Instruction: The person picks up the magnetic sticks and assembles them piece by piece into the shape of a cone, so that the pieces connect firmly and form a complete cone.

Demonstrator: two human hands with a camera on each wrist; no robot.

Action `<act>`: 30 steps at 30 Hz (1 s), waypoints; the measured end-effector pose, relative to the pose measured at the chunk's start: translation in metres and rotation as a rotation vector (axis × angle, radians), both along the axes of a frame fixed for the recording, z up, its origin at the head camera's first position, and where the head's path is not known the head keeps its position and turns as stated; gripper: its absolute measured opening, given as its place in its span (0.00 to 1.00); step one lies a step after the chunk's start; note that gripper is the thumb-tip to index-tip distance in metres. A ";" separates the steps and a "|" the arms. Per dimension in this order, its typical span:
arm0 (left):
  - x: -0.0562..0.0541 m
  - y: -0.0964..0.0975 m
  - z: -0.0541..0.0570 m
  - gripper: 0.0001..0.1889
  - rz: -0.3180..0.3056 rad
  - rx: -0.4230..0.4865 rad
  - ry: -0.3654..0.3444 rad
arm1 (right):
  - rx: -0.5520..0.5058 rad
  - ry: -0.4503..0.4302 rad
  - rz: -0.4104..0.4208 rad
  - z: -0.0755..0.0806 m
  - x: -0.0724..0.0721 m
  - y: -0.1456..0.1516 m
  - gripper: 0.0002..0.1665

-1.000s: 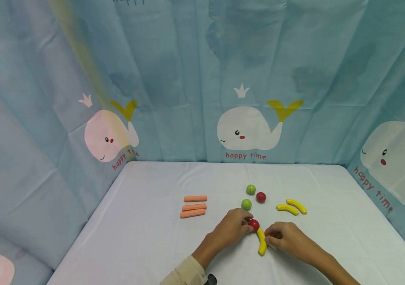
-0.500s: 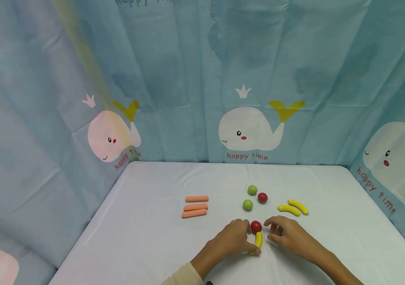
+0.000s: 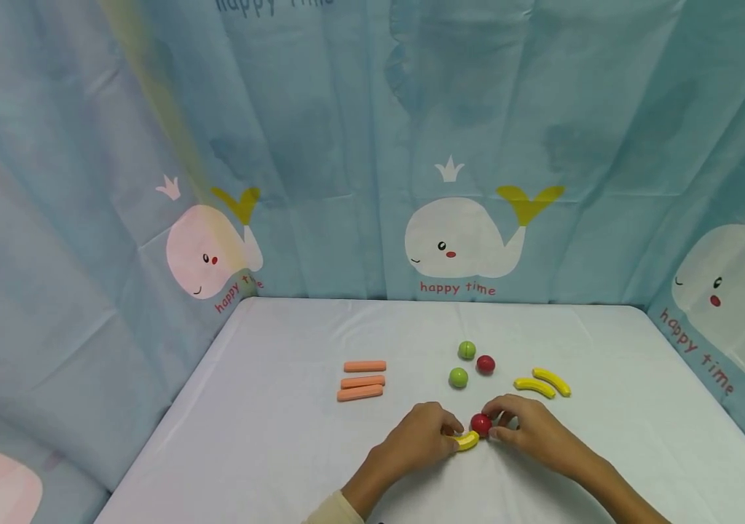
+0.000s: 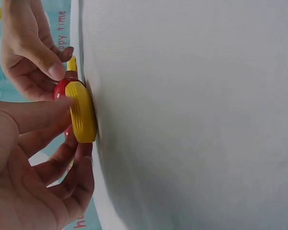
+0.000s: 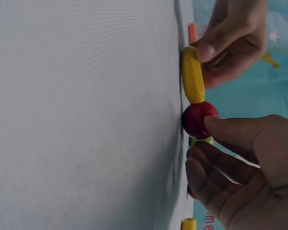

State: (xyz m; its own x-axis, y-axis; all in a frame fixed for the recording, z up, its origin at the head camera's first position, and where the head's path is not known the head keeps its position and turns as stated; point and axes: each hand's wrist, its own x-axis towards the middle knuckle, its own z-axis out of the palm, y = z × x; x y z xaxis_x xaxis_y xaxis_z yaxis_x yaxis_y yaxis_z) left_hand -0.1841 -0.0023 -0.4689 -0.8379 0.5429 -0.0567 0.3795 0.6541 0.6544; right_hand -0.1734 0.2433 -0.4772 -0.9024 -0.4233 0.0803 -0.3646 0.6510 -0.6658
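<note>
Right in front of the person, the left hand (image 3: pixel 415 438) pinches a yellow banana (image 3: pixel 467 441) and the right hand (image 3: pixel 531 431) pinches a red ball (image 3: pixel 481 425). The two touch, toward the near side of the white tabletop (image 3: pixel 254 444). Farther back sit green balls (image 3: pixel 458 378) and a second red one, with orange sticks (image 3: pixel 364 366) leftward.

head: high, forward-down | wrists: close, sideways, apparently forward, sharing banana (image 4: pixel 85 116)
</note>
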 end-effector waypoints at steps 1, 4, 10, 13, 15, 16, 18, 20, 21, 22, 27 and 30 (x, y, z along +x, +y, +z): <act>0.000 0.000 -0.001 0.11 0.002 0.017 0.011 | -0.002 -0.001 0.000 -0.001 0.000 0.000 0.13; 0.000 0.002 -0.003 0.15 0.012 0.048 0.032 | -0.029 -0.025 0.018 -0.002 0.000 0.000 0.12; 0.002 0.007 -0.006 0.18 0.046 0.056 0.037 | -0.040 -0.082 -0.003 0.002 0.001 0.003 0.14; 0.002 0.007 -0.007 0.18 0.046 0.054 0.036 | 0.002 -0.050 -0.097 0.005 -0.005 0.011 0.15; 0.003 0.006 -0.007 0.17 0.039 0.061 0.034 | 0.034 -0.001 -0.162 0.007 -0.009 0.019 0.15; 0.003 0.006 -0.007 0.17 0.036 0.063 0.036 | 0.051 0.035 -0.193 0.008 -0.012 0.024 0.14; 0.003 0.005 -0.007 0.18 0.032 0.064 0.044 | 0.084 0.106 -0.236 0.008 -0.018 0.032 0.14; 0.004 0.004 -0.007 0.18 0.031 0.059 0.062 | 0.119 0.161 -0.268 0.008 -0.024 0.040 0.14; 0.005 0.004 -0.007 0.18 0.032 0.052 0.070 | 0.136 0.177 -0.276 0.008 -0.027 0.043 0.15; 0.005 0.004 -0.007 0.18 0.034 0.045 0.077 | 0.151 0.186 -0.285 0.008 -0.030 0.046 0.15; 0.007 0.003 -0.005 0.18 0.045 0.058 0.069 | 0.223 0.192 -0.301 0.002 -0.039 0.054 0.18; 0.007 0.003 -0.005 0.18 0.050 0.085 0.033 | 0.235 0.180 -0.309 -0.001 -0.042 0.056 0.17</act>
State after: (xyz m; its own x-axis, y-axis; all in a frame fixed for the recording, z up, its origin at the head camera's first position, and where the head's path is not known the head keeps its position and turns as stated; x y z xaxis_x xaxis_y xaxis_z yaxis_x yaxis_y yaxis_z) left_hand -0.1770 0.0010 -0.4741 -0.8648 0.5018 0.0156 0.3696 0.6153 0.6963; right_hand -0.2153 0.2991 -0.4787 -0.9701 -0.1606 0.1822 -0.2254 0.8744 -0.4297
